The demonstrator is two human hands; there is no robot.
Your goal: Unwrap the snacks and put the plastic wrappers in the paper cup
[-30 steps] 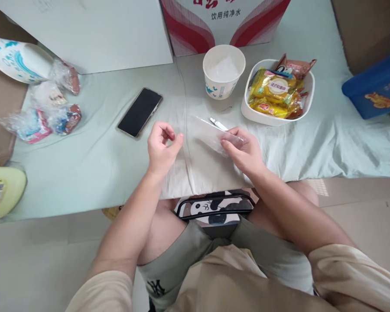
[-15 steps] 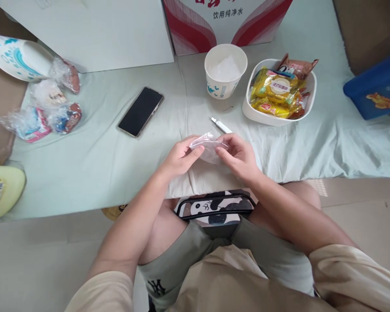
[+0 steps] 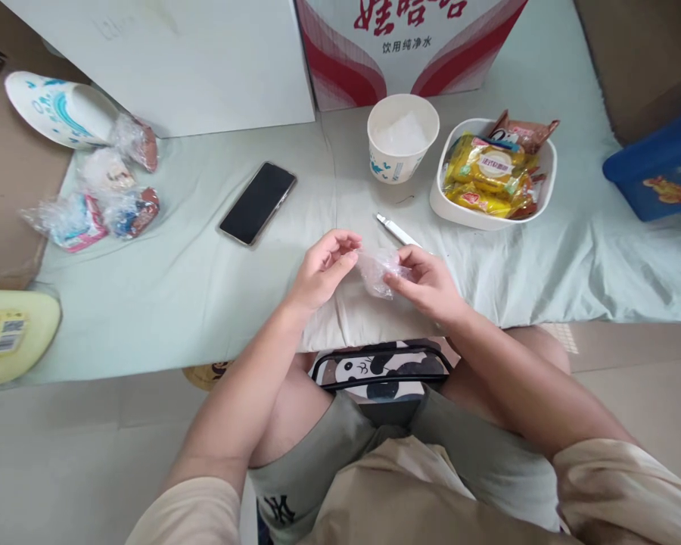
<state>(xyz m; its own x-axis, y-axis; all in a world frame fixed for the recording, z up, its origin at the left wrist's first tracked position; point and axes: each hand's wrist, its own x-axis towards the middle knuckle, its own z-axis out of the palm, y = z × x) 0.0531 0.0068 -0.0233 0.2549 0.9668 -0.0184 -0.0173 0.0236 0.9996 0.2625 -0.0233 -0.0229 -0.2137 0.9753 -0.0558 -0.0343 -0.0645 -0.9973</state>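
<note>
Over the near edge of the cloth, my right hand (image 3: 428, 284) pinches a thin clear plastic bag (image 3: 377, 272) between thumb and fingers. The bag is crumpled and hangs to the left of those fingertips. My left hand (image 3: 326, 272) is at the bag's left edge, thumb and curled fingers apart; whether a fingertip touches the film is hard to tell. Just beyond my right hand lies a slim white pen-like tool (image 3: 396, 229), its near end hidden by the fingers. A paper cup (image 3: 398, 168) with white, translucent material inside stands farther back.
A white tub (image 3: 471, 216) of wrapped snacks stands right of the cup. A phone (image 3: 259, 203) lies to the left. Several plastic-wrapped items (image 3: 82, 219) sit near a tipped paper cup (image 3: 62, 110). Boxes, including a red-and-white carton (image 3: 408, 68), line the back.
My left fingers have opened away from the bag's left side. The bag has bunched up toward my right hand, which keeps its hold. The view has shifted slightly.
</note>
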